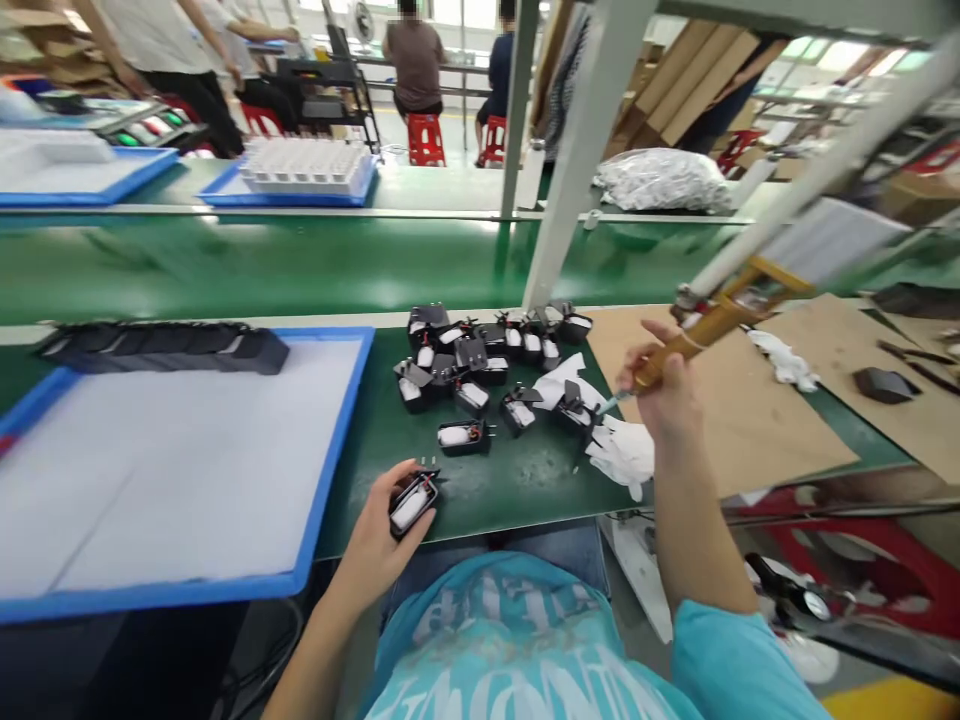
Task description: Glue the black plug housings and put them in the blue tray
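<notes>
My left hand (394, 520) is closed around a small black plug housing (414, 503) near the bench's front edge; its open side shows a white part, and metal prongs point away from me. My right hand (666, 385) grips an amber dispensing syringe (694, 335) with a pale teal nozzle. The nozzle end is beside a black housing (574, 408) lying by crumpled white cloth (622, 450); I cannot tell whether they touch. Several similar housings lie in a loose cluster beyond my hands, one open housing (463, 436) nearest my left hand.
At left, a blue-rimmed tray (345, 430) has a row of black cases (172, 348) along its far side. Brown cardboard (750, 420) covers the bench at right, with pliers (919, 365) farther over. A white metal post (581, 150) rises behind the cluster. People are beyond the bench.
</notes>
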The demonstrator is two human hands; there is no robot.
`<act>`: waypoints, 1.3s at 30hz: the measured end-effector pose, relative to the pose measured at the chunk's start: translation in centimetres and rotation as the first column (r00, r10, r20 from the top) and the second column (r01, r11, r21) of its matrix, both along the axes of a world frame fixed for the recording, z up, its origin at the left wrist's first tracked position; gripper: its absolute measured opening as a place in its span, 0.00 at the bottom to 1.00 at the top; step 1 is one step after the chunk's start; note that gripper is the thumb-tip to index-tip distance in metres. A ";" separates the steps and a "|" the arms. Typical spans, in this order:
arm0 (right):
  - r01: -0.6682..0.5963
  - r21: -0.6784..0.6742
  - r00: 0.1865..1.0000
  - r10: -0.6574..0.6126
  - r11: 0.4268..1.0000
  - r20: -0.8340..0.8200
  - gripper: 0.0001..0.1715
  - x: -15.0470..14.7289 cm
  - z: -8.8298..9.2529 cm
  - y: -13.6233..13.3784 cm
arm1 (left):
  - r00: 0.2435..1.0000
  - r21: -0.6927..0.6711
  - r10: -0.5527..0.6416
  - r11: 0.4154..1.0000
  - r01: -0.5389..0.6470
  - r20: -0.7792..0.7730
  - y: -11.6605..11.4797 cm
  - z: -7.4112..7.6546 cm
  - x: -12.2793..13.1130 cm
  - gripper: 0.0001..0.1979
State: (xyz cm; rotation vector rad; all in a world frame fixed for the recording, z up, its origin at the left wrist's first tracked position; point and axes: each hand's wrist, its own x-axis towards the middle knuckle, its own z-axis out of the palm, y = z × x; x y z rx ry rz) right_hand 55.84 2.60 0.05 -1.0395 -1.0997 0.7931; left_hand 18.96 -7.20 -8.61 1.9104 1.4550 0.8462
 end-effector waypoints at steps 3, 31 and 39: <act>-0.025 0.039 1.000 0.025 0.999 0.010 0.30 0.6 -0.2 1.7 | 0.999 0.035 -0.030 0.999 0.029 0.023 0.1 -0.8 -0.7 0.29; 0.041 -0.324 0.469 0.268 0.945 0.842 0.51 4.3 -4.3 -8.7 | 0.989 0.089 0.143 0.985 -0.145 0.032 0.7 -1.6 -1.2 0.33; 0.303 -0.191 0.515 0.009 0.934 0.857 0.30 8.0 -5.2 -8.5 | 0.974 -0.031 0.218 0.976 -0.216 0.060 0.4 -0.5 -0.4 0.34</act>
